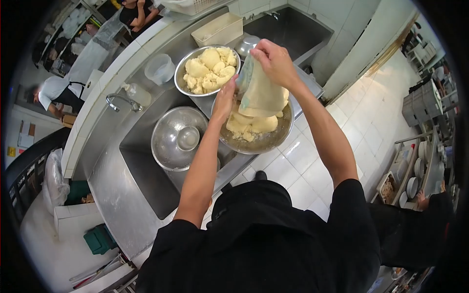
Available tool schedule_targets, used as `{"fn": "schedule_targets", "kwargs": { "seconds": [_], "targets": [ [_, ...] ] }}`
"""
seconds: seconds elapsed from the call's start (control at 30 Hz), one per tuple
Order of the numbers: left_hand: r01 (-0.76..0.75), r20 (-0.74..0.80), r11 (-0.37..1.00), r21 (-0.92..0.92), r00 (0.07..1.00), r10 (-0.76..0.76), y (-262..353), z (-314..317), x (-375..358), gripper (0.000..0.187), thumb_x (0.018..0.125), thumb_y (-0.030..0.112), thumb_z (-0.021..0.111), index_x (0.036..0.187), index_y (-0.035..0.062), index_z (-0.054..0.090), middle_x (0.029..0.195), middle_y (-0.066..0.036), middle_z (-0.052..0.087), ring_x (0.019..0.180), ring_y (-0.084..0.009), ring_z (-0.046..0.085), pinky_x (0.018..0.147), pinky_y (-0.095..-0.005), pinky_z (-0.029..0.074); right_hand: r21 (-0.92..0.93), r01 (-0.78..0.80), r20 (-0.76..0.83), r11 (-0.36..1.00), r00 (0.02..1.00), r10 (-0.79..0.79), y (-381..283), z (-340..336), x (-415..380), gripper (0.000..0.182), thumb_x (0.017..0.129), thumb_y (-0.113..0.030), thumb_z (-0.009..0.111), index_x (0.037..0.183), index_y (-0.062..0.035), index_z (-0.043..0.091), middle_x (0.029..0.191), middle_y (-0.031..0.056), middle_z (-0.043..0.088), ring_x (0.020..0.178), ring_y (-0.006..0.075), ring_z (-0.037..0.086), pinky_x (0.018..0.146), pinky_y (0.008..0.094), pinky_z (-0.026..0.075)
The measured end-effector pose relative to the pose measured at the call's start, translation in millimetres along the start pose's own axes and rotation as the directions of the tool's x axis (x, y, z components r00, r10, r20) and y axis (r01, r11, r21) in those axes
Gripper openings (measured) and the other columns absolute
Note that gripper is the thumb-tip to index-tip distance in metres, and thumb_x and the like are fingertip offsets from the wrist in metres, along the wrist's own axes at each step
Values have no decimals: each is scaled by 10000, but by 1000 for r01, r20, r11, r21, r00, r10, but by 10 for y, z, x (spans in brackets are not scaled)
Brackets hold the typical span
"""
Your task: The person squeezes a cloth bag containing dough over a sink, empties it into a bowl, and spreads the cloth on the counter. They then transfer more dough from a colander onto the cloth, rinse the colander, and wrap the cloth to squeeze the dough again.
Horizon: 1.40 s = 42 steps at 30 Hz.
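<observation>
My right hand (274,61) pinches the top of a translucent plastic bag (256,95), holding it up with its lower part over a metal bowl (266,146). At the bag's left side my left hand (224,101) grips its edge, the fingertips partly hidden. Pale yellow dough-like chunks (251,127) lie in the bowl under the bag. Just left of it, a second metal bowl (180,88) is heaped with similar pale yellow lumps (207,68).
In the sink (141,166) sits a large metal bowl (163,146) with a smaller one inside. A faucet (117,101), a soap bottle (138,94), a clear plastic tub (159,69) and a cream bin (217,29) line the counter. Other people work at left and right.
</observation>
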<state>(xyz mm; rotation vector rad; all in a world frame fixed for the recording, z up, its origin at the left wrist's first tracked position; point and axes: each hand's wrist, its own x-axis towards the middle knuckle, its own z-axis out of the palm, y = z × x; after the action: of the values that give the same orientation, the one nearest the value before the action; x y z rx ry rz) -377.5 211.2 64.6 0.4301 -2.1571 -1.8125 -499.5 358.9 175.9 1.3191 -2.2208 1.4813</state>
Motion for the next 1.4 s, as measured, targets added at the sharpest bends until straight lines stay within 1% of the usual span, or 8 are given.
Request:
{"fn": "schedule_targets", "kwargs": {
  "seconds": [0.13,0.27,0.63,0.7,0.8,1.0,1.23,1.4],
  "targets": [
    [-121,-19,985,-121,993,120,-302,73,-167,744,879,178,667,1501,32,286,1468,-204,408,1325,-349,419,1128,-402,291,94,-200,-65,975,976,206,264,35,121,190,924,-213,612,908,-23,606,784,98,617,701,196,571,652,323,465],
    [-287,-206,767,574,856,475,-490,436,-168,1041,689,236,828,1490,-4,208,1494,-236,306,1370,-394,327,1107,-469,310,467,-444,32,765,873,487,439,87,89,133,954,-195,585,966,-65,608,802,17,601,726,107,548,653,278,465],
    [-248,-365,931,269,868,337,-345,-171,338,133,820,13,526,829,33,658,669,-119,671,601,-252,658,583,-379,511,79,-450,146,890,888,436,608,-363,-380,271,891,-232,664,1120,-89,653,846,-10,625,831,119,588,742,304,478],
    [-247,-259,898,363,899,353,-238,-261,318,128,821,24,544,859,37,665,678,-97,679,606,-202,649,581,-344,507,-179,102,254,979,966,-55,663,-264,-498,355,846,-279,711,1155,-107,672,970,61,663,964,221,622,843,364,493],
    [-193,13,918,345,980,201,-179,-176,57,182,798,110,641,968,51,666,784,-69,672,708,-186,640,663,-318,506,-556,85,572,827,761,306,498,-199,-454,385,815,-313,728,1155,-138,690,1148,132,641,1065,315,588,905,407,484],
    [-241,-266,802,546,858,439,-246,505,-476,625,730,221,761,1286,82,512,1270,-198,490,1216,-382,422,1048,-466,342,-179,-24,440,984,892,102,204,-188,-17,325,901,-344,656,935,-25,710,784,123,676,700,286,599,693,364,495],
    [-49,-401,985,168,909,114,-248,89,0,232,871,53,500,1065,-13,608,965,-158,651,921,-243,614,822,-330,463,-140,-69,308,988,945,109,379,-360,104,381,944,-360,618,901,15,670,699,72,592,678,165,529,685,311,461],
    [-246,-284,969,-3,929,236,-44,-240,383,257,879,34,458,1076,-7,617,1002,-95,663,941,-174,608,832,-291,463,-64,-234,259,970,935,242,712,-373,-27,365,958,-364,601,901,-8,653,706,31,573,710,111,511,678,289,440]
  ]
}}
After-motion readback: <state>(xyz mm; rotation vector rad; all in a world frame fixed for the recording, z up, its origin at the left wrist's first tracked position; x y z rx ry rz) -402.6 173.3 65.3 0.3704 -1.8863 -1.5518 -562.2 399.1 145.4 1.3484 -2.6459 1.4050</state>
